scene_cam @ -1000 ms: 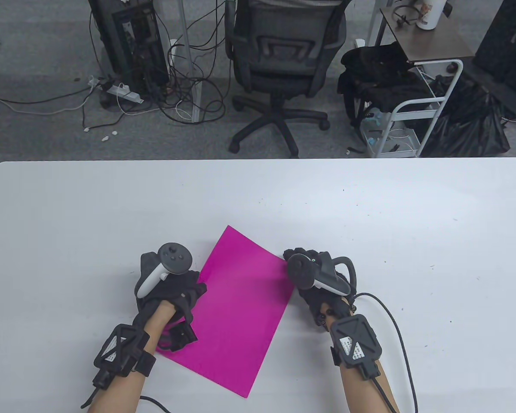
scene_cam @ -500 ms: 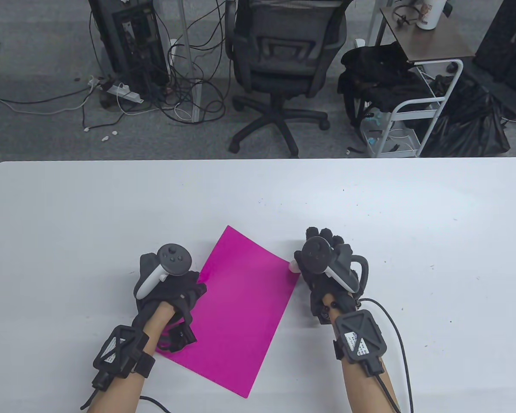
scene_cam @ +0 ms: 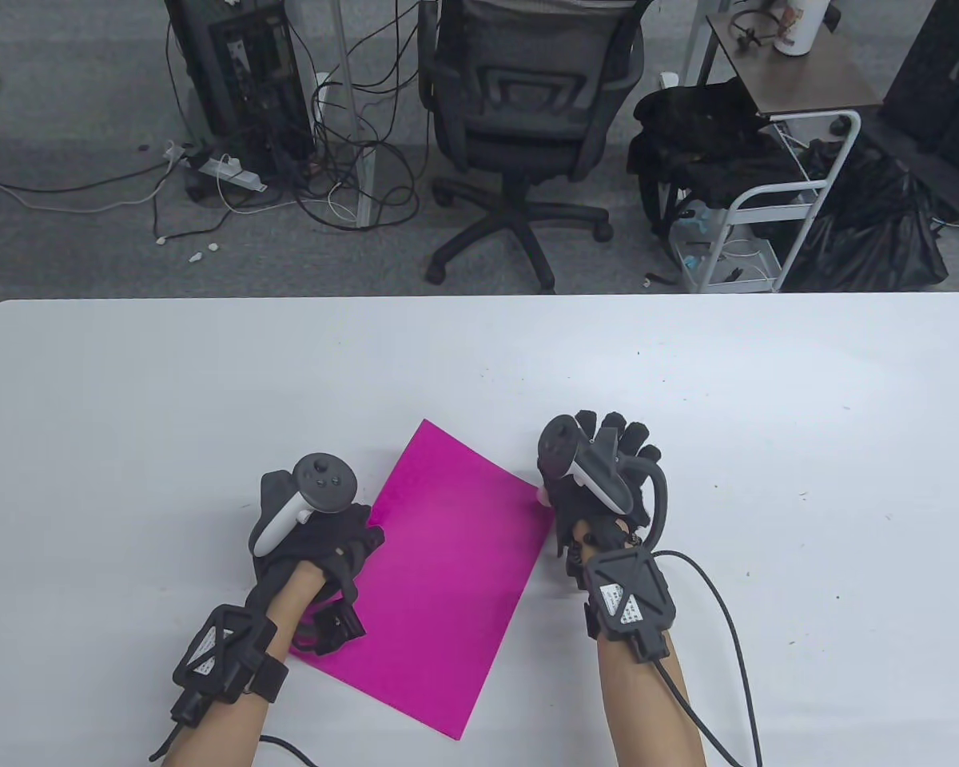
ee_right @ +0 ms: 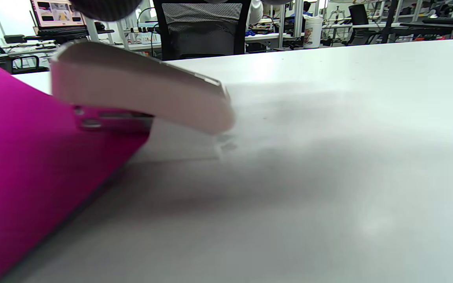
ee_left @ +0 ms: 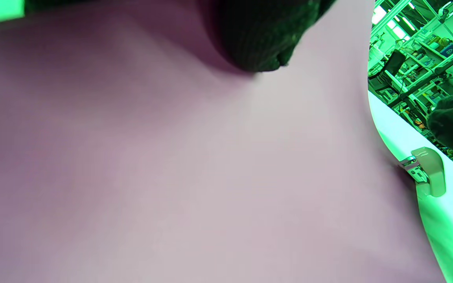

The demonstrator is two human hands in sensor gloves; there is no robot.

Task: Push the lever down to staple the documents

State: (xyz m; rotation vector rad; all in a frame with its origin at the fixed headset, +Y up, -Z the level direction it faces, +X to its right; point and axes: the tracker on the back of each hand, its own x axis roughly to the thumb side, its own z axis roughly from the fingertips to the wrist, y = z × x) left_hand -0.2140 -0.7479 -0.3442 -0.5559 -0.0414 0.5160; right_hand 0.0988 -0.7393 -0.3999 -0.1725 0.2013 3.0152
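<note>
The stapler (ee_right: 140,98) sits on the paper's (scene_cam: 447,559) right corner, directly under the right hand (scene_cam: 599,487), whose fingers spread flat over it. The left hand (scene_cam: 312,535) presses the paper's left edge, fingers flat.

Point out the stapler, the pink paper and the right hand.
stapler (ee_right: 140,92), right wrist view, its top lever.
pink paper (scene_cam: 447,559), table view, sheet's middle.
right hand (scene_cam: 607,487), table view, back of the glove.
</note>
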